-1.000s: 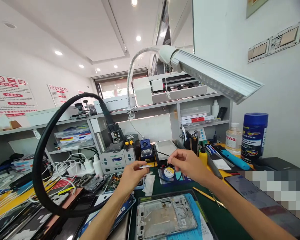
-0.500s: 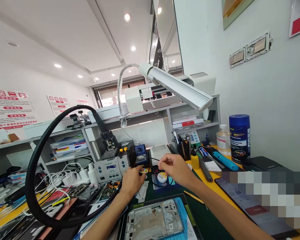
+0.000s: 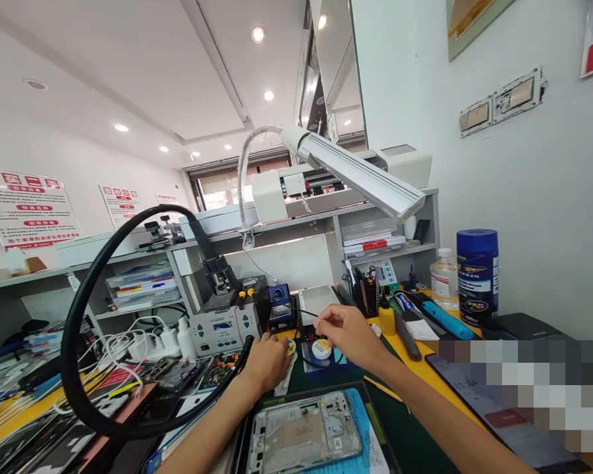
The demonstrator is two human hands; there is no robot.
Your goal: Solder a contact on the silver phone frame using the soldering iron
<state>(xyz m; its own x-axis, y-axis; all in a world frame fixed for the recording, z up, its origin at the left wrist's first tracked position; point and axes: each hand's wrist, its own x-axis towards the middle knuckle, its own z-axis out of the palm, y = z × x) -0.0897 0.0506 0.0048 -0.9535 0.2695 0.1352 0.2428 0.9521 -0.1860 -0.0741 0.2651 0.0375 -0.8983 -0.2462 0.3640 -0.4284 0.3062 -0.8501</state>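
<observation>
My left hand [image 3: 267, 363] is closed round a small round yellow-and-blue object [image 3: 291, 346], pinched at its fingertips. My right hand [image 3: 348, 330] is pinched on a thin black wire [image 3: 306, 312] that runs back toward the blue soldering unit [image 3: 280, 306]. Between the hands, on the green mat [image 3: 415, 421], lies a small round white-and-yellow tin [image 3: 321, 349]. Nearer me an opened phone frame [image 3: 304, 438] rests on a blue pad. A white tissue [image 3: 281, 382] lies just under my left hand.
A thick black hose [image 3: 93, 283] loops at the left over a hot-air station [image 3: 222, 326]. A lamp bar [image 3: 360, 174] hangs overhead. Tool holder [image 3: 368, 293], yellow bottle [image 3: 386, 319], blue canister [image 3: 477, 276] and clear bottle [image 3: 443, 283] stand at the right. Cables and phone parts clutter the left.
My left hand has dropped lower toward the mat with the small round object, and my right hand has stayed pinched on the wire. The view tilted upward, then shifted slightly.
</observation>
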